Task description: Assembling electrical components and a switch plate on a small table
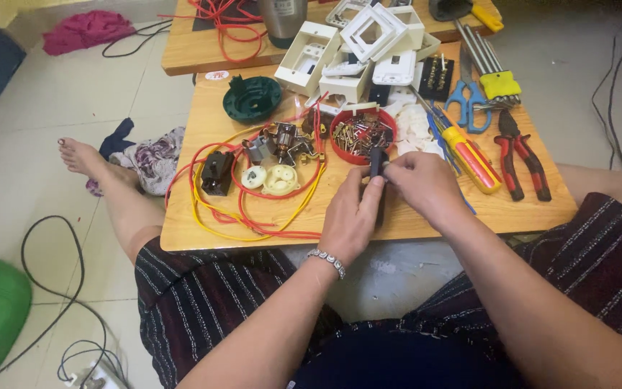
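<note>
Both hands work a small black part near the table's front edge.

The left hand and right hand have fingers clamped on the black part, just in front of the red dish of screws; a yellow-handled screwdriver lies beside the right hand.

left hand + right hand: gripping small black part | beside red screw lid

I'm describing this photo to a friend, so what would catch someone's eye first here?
First, the left hand and right hand meeting at mid-table around a small dark part. Just beyond sits a red lid of screws, with red and yellow wires looping to its left, and pliers to the right.
</note>
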